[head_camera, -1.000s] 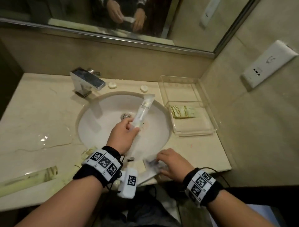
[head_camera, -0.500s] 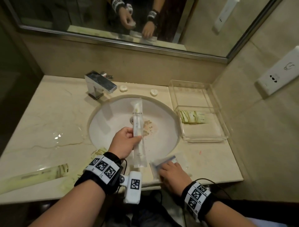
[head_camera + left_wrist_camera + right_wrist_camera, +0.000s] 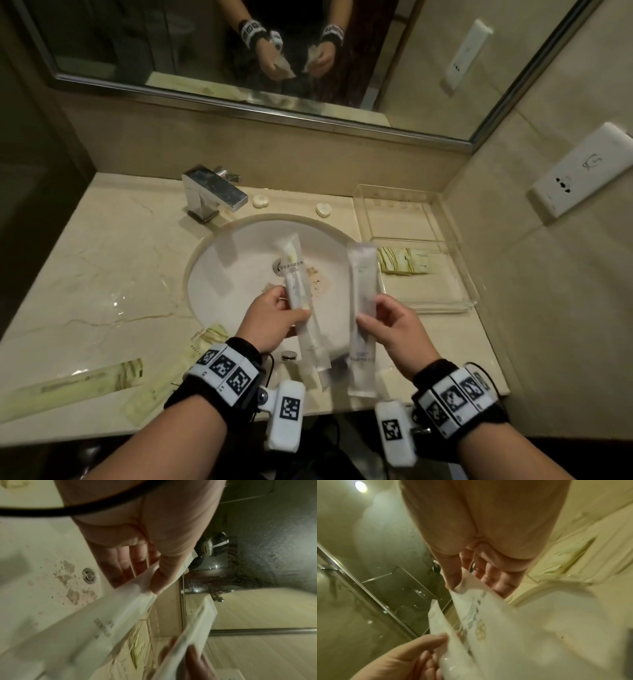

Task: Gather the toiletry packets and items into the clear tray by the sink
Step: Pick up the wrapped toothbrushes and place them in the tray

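Over the sink, my left hand grips a long white toiletry packet near its middle, thumb on top. Close beside it, my right hand pinches a second long white packet between thumb and fingers. Both packets stand roughly upright. The clear tray sits on the counter right of the sink, with a green-striped packet in its near compartment. More green-striped packets lie on the counter at the left and by the sink's front rim.
A chrome faucet stands behind the sink, with two small round white items beside it. A mirror runs along the back wall. A white socket is on the right wall, close to the tray.
My right hand has lifted a white packet off the counter's front edge and holds it up beside the left hand's packet. The left packet has shifted slightly left.
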The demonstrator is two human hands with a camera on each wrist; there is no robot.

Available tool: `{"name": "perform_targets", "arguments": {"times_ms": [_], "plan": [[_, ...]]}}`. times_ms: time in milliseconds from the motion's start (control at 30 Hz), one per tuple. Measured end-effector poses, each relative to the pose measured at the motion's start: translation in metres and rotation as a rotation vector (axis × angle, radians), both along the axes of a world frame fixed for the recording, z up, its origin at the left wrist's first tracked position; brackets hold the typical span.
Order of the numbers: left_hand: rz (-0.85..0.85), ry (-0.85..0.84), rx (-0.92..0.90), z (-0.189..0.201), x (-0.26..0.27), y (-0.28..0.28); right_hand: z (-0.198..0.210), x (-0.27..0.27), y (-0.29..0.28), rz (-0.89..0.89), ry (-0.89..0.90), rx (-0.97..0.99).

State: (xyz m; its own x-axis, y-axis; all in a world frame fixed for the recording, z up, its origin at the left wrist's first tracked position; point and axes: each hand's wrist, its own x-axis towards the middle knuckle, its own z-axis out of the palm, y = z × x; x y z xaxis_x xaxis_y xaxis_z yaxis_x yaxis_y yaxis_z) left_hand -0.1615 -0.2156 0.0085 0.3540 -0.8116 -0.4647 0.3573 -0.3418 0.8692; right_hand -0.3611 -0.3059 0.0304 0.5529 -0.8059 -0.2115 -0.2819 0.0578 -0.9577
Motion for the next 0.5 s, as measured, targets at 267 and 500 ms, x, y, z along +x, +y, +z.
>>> {"name": "perform_targets", "arguments": {"times_ms": [267,500], "plan": [[-0.085,-0.005,-0.087,0.001,-0.013,0.011,0.006,0.049,0.014,-0.051,-0.062,0.029],[-0.022,0.045,-0.133,0.000,-0.014,0.019,0.001,0.057,0.023,-0.045,-0.089,0.153]]}}
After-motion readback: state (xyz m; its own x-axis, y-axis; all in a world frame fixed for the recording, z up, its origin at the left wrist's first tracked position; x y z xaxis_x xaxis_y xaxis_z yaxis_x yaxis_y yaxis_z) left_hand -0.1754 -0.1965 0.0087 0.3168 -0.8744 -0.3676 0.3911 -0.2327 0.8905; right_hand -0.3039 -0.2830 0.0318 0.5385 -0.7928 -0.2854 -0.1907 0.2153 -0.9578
